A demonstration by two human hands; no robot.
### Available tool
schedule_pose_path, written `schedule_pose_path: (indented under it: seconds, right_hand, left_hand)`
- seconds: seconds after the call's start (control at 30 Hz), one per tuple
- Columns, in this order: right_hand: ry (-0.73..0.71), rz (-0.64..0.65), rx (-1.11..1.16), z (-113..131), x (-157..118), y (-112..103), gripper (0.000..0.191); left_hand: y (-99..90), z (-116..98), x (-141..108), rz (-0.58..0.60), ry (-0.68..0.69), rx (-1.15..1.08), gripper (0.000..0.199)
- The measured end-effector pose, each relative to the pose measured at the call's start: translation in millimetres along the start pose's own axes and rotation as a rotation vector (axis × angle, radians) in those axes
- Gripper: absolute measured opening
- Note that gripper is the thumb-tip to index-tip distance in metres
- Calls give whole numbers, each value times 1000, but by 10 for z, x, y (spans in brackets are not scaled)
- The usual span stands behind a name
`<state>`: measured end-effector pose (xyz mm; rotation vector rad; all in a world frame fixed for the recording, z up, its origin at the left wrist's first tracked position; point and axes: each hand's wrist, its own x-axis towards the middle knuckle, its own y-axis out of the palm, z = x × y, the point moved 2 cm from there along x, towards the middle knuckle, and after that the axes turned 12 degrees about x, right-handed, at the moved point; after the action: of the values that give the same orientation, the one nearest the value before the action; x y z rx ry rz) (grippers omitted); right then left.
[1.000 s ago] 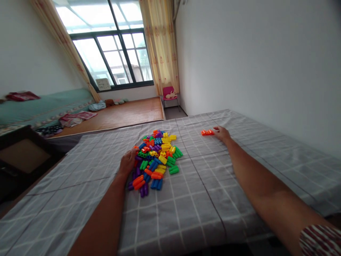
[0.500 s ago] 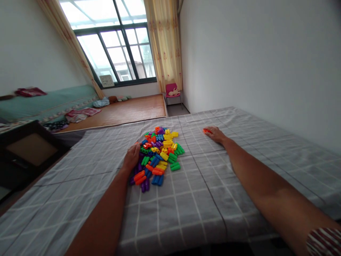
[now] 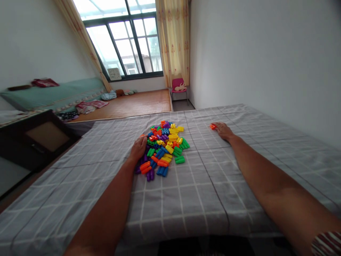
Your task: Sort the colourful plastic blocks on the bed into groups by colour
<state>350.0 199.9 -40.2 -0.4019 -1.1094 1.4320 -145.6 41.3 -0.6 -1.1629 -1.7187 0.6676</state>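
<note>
Two hands are by the toy pile (image 3: 165,147): the left hand (image 3: 139,146), loosely curled, touches its left side; the right hand (image 3: 224,131), half closed, covers orange pieces (image 3: 212,126) right of it.

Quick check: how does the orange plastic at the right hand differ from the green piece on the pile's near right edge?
The orange plastic is partly covered by the right hand; the green piece has no hand over it. The orange plastic lies well apart from the pile, while the green piece lies at its edge. Both rest on the grey checked cloth.
</note>
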Motion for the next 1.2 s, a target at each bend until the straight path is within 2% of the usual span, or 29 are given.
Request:
schedule_pose_path:
  seconds: [0.13,0.2,0.27,0.3,0.37,0.47,0.5,0.57,0.67,0.77,0.87,0.97,1.07,1.2]
  right_hand:
    - [-20,-19,-59,19,-42,-57,45]
    - [-59,-97,-72,110,-55,-153,47]
    - [-98,-185,-36,306,-66,-261,46]
    - [-111,-205,14,452,-74,-300,44]
    - [-125,-143,178,839,-110,-301,37]
    - [-174,147,436,1569,-268,-92,34]
    - [-218,235,451,1808,-348,9,33]
    - [-292,305,390,2192,-511,200,31]
    - [-331,323,351,2474,-667,405,27]
    - [-284,350,458,2451,-666,468,27]
    - [-261,355,529,2247,-560,377,28]
    - [-137,351,511,1892,-420,188,26]
    - [10,284,364,1475,-306,8,24]
    - [37,177,183,1095,-219,-92,25]
  left_hand:
    - [-5,-37,-17,-1,11,9,49]
    - [1,-44,-23,-9,11,6,48]
    - [12,-47,-26,-19,20,-1,49]
    - [18,-48,-26,-23,27,-5,49]
    - [34,-47,-24,-25,48,-11,50]
    - [60,-38,-18,-30,74,-12,49]
    - [67,-34,-18,-33,78,-10,48]
    - [75,-26,-20,-44,78,-4,46]
    - [74,-30,-29,-44,82,-1,46]
    - [67,-43,-34,-36,86,3,46]
    - [64,-49,-28,-35,86,-1,45]
    - [62,-50,-21,-34,92,-14,45]
    - [55,-53,-22,-25,88,-17,46]
    - [32,-56,-26,-19,85,-30,48]
